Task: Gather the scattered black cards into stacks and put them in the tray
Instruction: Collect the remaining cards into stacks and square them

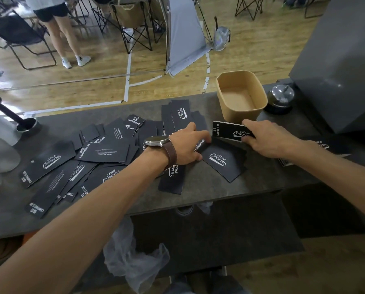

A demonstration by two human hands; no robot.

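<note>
Head view, tan tray (221, 98) holding no cards, right hand (268, 141) gripping card stack (228, 130)

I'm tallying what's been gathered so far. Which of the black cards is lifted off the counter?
The card stack gripped in the right hand, just before the tray. The others lie flat on the counter.

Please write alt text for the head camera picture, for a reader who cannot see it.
A person's right hand holds a small stack of black cards beside an empty tan tray, while the left hand reaches onto more cards scattered on a grey counter.
</note>
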